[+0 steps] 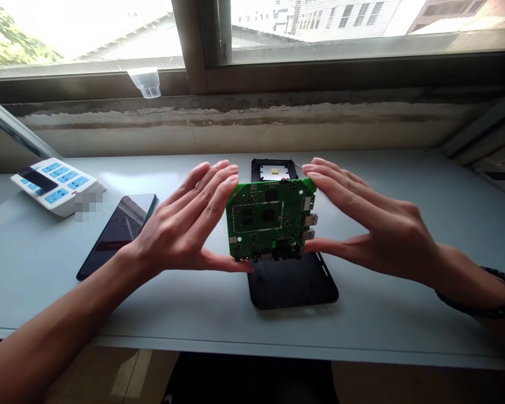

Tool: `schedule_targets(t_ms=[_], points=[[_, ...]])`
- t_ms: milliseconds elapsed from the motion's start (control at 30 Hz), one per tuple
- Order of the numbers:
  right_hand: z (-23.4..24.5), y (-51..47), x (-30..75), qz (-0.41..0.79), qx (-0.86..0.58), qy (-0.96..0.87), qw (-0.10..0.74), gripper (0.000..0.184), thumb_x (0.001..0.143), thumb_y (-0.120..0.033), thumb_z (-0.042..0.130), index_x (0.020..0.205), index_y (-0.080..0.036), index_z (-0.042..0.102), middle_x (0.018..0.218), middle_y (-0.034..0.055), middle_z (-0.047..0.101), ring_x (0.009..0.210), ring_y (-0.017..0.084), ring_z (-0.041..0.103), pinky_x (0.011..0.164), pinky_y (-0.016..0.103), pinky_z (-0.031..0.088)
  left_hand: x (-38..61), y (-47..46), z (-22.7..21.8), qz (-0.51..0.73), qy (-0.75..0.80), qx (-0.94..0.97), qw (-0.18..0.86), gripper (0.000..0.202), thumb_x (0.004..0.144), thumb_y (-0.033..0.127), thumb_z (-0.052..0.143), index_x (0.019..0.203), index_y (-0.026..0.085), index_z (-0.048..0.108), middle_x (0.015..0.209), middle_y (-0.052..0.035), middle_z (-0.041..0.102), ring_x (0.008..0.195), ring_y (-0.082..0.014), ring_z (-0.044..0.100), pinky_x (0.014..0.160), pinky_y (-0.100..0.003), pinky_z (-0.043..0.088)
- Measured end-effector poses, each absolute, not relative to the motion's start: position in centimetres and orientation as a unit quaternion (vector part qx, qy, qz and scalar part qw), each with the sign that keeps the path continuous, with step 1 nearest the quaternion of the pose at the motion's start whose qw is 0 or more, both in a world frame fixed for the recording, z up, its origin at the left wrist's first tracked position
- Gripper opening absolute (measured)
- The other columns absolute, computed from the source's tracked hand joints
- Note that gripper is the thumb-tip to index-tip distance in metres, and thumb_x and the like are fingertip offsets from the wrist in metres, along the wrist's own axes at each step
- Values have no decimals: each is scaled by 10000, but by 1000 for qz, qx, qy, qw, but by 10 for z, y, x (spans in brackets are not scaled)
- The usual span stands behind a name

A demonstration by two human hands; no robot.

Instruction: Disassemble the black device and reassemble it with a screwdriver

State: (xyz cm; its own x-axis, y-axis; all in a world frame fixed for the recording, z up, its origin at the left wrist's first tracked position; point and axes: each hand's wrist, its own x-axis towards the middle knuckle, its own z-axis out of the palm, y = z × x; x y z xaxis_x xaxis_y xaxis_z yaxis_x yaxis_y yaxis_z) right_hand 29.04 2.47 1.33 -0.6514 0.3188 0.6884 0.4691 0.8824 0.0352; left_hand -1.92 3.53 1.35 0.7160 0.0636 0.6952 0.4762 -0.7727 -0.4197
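A green circuit board (269, 220) is held upright between both hands above the table, its component side toward me. My left hand (189, 221) presses its left edge with stretched fingers, the thumb under the bottom corner. My right hand (370, 221) holds the right edge, by the silver ports, fingers on top and thumb below. Under the board lies a black flat cover (292, 286). Behind it sits a black case half (273, 168) with a pale square pad inside.
A dark smartphone (118, 233) lies at the left of the grey table (382, 314). A white power strip (54, 185) with blue sockets sits at the far left. A window sill and wall run along the back. A beaded bracelet (500, 292) circles my right wrist.
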Motion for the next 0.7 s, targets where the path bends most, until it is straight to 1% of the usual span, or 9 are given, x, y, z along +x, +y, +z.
schedule_targets(t_ms=[100, 233, 333, 433, 500, 533, 633, 700], points=[[12, 27, 290, -105, -207, -901, 366, 975, 797, -379, 821, 1613, -153, 337, 1540, 139, 518, 1406, 350, 526, 1218, 474, 465, -19, 36, 11, -349, -153, -878, 291, 1078, 859, 688, 679, 1603, 31, 258, 1407, -227, 623, 1340, -355, 599, 1225, -449, 427], [12, 26, 290, -103, -212, -900, 367, 973, 789, -406, 824, 1602, -137, 363, 1513, 163, 541, 1396, 350, 538, 1216, 474, 465, -19, 35, 11, -343, -154, -885, 276, 1098, 843, 675, 718, 1596, 24, 254, 1404, -252, 618, 1341, -366, 596, 1201, -479, 445], [11, 26, 292, -97, -222, -902, 358, 975, 779, -416, 830, 1596, -134, 379, 1506, 176, 544, 1393, 356, 542, 1212, 485, 464, -20, 34, 12, -332, -164, -889, 270, 1106, 841, 707, 699, 1608, 62, 233, 1425, -237, 608, 1339, -363, 598, 1187, -494, 460], [10, 26, 293, -94, -226, -902, 356, 990, 769, -432, 834, 1598, -141, 378, 1501, 177, 550, 1393, 357, 543, 1207, 486, 468, -21, 35, 12, -315, -181, -892, 269, 1109, 837, 736, 681, 1620, 104, 215, 1426, -205, 617, 1338, -349, 603, 1182, -489, 470], [9, 26, 293, -90, -231, -902, 354, 997, 766, -449, 833, 1602, -155, 375, 1500, 170, 552, 1389, 359, 546, 1202, 493, 472, -22, 36, 11, -324, -177, -889, 271, 1115, 835, 748, 674, 1625, 110, 212, 1418, -192, 627, 1343, -335, 602, 1189, -477, 467], [9, 26, 293, -86, -233, -902, 353, 996, 766, -457, 830, 1603, -167, 374, 1501, 164, 554, 1386, 360, 550, 1199, 499, 474, -22, 37, 10, -332, -169, -888, 270, 1128, 827, 757, 676, 1622, 96, 224, 1415, -199, 629, 1346, -336, 598, 1196, -472, 461], [8, 27, 293, -68, -240, -905, 346, 1008, 758, -497, 826, 1606, -195, 371, 1501, 152, 556, 1377, 354, 559, 1194, 507, 475, -21, 38, 9, -355, -141, -890, 250, 1190, 774, 801, 692, 1576, 9, 308, 1389, -262, 629, 1332, -373, 602, 1206, -476, 446], [9, 28, 294, -48, -241, -908, 340, 1018, 748, -529, 823, 1602, -196, 379, 1500, 152, 554, 1385, 343, 552, 1199, 487, 470, -21, 37, 9, -361, -145, -893, 226, 1206, 747, 816, 704, 1562, 9, 332, 1373, -272, 637, 1306, -394, 620, 1184, -505, 464]])
